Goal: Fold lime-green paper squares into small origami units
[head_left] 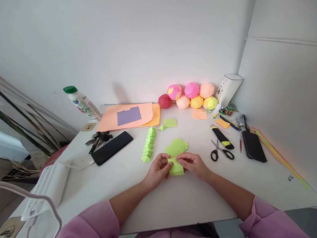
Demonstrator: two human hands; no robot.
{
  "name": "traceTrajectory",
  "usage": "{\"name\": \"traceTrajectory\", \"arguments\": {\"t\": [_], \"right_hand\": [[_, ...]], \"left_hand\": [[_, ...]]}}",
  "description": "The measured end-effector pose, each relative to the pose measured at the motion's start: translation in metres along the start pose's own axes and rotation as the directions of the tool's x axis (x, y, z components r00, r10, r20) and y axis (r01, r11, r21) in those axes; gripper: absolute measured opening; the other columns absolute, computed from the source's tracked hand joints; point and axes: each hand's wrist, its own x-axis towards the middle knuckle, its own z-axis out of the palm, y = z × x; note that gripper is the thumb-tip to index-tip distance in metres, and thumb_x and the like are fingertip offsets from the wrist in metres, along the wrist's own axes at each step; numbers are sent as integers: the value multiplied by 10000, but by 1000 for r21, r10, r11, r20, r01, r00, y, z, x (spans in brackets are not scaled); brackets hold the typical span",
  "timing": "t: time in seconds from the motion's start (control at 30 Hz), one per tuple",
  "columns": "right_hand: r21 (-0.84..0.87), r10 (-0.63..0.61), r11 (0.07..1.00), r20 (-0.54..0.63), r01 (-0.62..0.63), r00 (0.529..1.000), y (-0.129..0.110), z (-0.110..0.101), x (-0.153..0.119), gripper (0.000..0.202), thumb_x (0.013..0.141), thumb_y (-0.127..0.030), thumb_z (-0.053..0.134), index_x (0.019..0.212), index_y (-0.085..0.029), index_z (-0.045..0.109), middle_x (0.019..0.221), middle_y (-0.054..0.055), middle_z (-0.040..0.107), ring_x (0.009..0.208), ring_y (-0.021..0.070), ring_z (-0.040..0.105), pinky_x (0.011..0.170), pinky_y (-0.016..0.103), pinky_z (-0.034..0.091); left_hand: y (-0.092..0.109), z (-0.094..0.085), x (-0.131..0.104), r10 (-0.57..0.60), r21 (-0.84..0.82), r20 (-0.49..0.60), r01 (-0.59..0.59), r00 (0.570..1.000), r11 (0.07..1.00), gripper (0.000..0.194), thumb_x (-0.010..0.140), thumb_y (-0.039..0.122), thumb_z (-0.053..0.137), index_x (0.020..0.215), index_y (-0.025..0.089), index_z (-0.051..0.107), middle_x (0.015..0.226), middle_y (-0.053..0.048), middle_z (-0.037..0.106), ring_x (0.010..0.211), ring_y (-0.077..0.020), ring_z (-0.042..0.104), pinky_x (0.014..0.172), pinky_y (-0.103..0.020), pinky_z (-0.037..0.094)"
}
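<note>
Between my two hands is a light green paper square (pixel 176 168), partly folded along its upper edge. My left hand (pixel 160 167) pinches its left side, with the thumb on top. On the opposite side, my right hand (pixel 193 164) grips the upper right edge between thumb and fingers. Just beyond my fingertips lies a loose pile of green paper pieces (pixel 177 146). To the left, a row of folded green paper units (pixel 149 145) runs away from me. A single small folded unit (pixel 162 128) touches or lies beside a flat green sheet (pixel 170 123).
Colourful paper balls (pixel 191 90) are stacked against the wall. Scissors (pixel 222 151), a cutter knife (pixel 222 137) and a black phone case (pixel 254 146) lie at right. At left are a phone (pixel 112 148), keys (pixel 99 139), a bottle (pixel 82 105) and a power strip (pixel 48 187). Orange sheets (pixel 109 117) lie behind.
</note>
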Motion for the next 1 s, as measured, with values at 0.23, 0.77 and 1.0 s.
{"name": "traceTrajectory", "arguments": {"t": [0.23,0.77,1.0], "right_hand": [[12,85,996,18,-85,996,7,-1,1,435,683,-322,694,1067,-147,588,621,-43,545,480,85,532,440,212,407],[5,101,995,110,-102,989,6,-1,1,301,684,-418,690,718,-144,571,561,-31,530,502,86,486,456,205,397],[50,-11,999,75,8,997,8,-3,2,247,655,-360,731,701,-149,611,749,-6,533,557,76,449,509,226,379]], "left_hand": [[1,2,-5,150,58,-40,-148,988,987,288,793,331,588,938,228,362,745,47,474,654,-87,480,617,-229,421],[3,-3,-7,447,498,161,-463,880,733,337,849,223,498,1185,244,515,874,-47,537,820,-180,520,725,-323,444],[-4,-6,-6,439,482,130,-443,889,756,362,854,232,503,1215,247,522,825,-38,510,777,-167,498,684,-303,442]]}}
